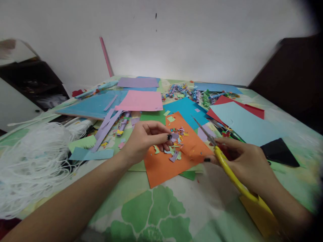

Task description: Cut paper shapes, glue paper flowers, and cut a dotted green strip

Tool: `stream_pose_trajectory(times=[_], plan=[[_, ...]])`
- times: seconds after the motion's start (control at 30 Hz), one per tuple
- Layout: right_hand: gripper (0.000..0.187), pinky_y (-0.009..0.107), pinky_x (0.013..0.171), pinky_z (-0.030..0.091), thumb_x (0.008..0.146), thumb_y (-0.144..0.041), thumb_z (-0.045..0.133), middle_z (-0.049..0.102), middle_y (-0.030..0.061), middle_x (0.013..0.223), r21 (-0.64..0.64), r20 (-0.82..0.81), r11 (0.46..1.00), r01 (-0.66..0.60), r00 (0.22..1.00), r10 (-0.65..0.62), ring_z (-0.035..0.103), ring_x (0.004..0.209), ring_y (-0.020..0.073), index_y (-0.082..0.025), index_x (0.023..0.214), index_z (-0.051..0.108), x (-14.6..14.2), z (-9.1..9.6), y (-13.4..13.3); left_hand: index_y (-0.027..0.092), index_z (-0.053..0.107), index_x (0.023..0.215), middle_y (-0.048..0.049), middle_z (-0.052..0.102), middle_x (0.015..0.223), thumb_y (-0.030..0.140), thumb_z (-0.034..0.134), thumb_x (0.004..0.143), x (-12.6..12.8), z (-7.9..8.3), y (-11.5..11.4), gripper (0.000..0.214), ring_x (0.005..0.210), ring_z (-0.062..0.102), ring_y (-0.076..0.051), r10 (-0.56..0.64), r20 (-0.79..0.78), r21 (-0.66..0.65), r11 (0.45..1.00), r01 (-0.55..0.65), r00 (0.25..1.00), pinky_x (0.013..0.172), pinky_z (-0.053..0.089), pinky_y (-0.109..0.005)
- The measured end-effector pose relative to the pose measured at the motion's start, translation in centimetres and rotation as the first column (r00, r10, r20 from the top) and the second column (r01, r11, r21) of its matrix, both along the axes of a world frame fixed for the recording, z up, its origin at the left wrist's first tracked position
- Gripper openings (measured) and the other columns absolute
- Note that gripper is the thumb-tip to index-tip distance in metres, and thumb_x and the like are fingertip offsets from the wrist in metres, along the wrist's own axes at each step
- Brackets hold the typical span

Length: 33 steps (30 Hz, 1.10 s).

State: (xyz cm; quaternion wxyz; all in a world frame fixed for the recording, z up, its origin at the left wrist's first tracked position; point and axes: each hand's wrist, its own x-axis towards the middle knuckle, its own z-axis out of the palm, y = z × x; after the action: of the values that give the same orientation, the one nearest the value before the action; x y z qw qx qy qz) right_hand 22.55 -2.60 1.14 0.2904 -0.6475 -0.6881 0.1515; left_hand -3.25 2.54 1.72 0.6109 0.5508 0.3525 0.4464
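Note:
Between the thumb and fingers of my left hand (pixel 151 136) is a small piece of purple paper (pixel 174 136). It is held above an orange sheet (pixel 161 168), where many small coloured paper scraps (pixel 174 155) lie in a loose heap. To the right, my right hand (pixel 242 161) grips a pair of scissors with yellow handles (pixel 227 166). The blades (pixel 202 127) point up and to the left, apart from the purple piece. Whether the blades are parted is hard to see. Part of the handle is hidden by my right hand.
A tangle of white string (pixel 37 164) lies at the left. Behind it are purple strips (pixel 107 127) and a blue board (pixel 88 104). A pink sheet (pixel 141 100), curled paper pieces (pixel 183 90), a light blue sheet (pixel 244 121) and a black piece (pixel 280 152) lie around.

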Motion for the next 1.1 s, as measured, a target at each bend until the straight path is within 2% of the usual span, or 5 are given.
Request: stream_pose_trajectory(times=[0.17, 0.5, 0.63, 0.77, 1.1], plan=[[0.044, 0.032, 0.051, 0.038, 0.076, -0.051, 0.06, 0.069, 0.0111, 0.073, -0.031, 0.35, 0.975, 0.219, 0.916, -0.195, 0.062, 0.061, 0.0275, -0.018, 0.104, 0.07, 2.2, -0.4, 2.3, 0.013, 0.068, 0.084, -0.0063, 0.075, 0.074, 0.023, 0.075, 0.073, 0.4, -0.5, 0.0, 0.017, 0.064, 0.071, -0.016, -0.06, 0.018, -0.099, 0.993, 0.062, 0.998, 0.06, 0.058, -0.023], [0.034, 0.042, 0.065, 0.044, 0.087, -0.032, 0.045, 0.072, 0.0178, 0.081, 0.111, 0.555, 0.98, 0.167, 0.807, -0.201, 0.065, 0.075, 0.0339, -0.014, 0.102, 0.071, 1.8, -0.8, 2.1, 0.012, 0.065, 0.085, -0.0067, 0.074, 0.076, 0.027, 0.081, 0.067, 2.0, -1.9, -0.8, 0.029, 0.066, 0.07, -0.014, -0.089, 0.173, -0.302, 0.943, 0.139, 0.981, 0.063, 0.056, -0.021], [0.028, 0.042, 0.084, 0.047, 0.09, -0.027, 0.047, 0.072, 0.0129, 0.098, 0.282, 0.115, 0.951, -0.131, 0.988, 0.102, 0.063, 0.095, 0.0274, -0.017, 0.105, 0.068, -0.8, -0.5, 0.5, 0.012, 0.065, 0.084, -0.0066, 0.073, 0.074, 0.024, 0.081, 0.067, 3.0, -2.6, -1.6, 0.026, 0.063, 0.068, -0.012, -0.123, 0.203, -0.333, 0.924, 0.186, 0.972, 0.061, 0.052, -0.019], [0.021, 0.03, 0.072, 0.053, 0.087, -0.031, 0.056, 0.071, 0.0072, 0.096, 0.129, -0.514, 0.947, -0.295, 0.797, 0.319, 0.066, 0.083, 0.0177, -0.02, 0.103, 0.064, -2.9, -1.0, -0.4, 0.011, 0.067, 0.084, -0.0045, 0.071, 0.071, 0.021, 0.078, 0.071, 3.9, -3.2, -2.5, 0.019, 0.06, 0.065, -0.009, -0.161, 0.239, -0.349, 0.906, 0.24, 0.957, 0.061, 0.05, -0.018], [0.016, 0.026, 0.07, 0.051, 0.082, -0.033, 0.066, 0.07, 0.0036, 0.083, -0.002, -0.768, 0.93, -0.367, 0.597, 0.233, 0.065, 0.076, 0.0134, -0.018, 0.086, 0.068, -3.1, -1.8, -0.3, 0.012, 0.067, 0.082, -0.0042, 0.07, 0.068, 0.02, 0.076, 0.072, 4.3, -3.4, -3.0, 0.016, 0.058, 0.064, -0.009, -0.202, 0.244, -0.374, 0.883, 0.284, 0.949, 0.058, 0.049, -0.018]])
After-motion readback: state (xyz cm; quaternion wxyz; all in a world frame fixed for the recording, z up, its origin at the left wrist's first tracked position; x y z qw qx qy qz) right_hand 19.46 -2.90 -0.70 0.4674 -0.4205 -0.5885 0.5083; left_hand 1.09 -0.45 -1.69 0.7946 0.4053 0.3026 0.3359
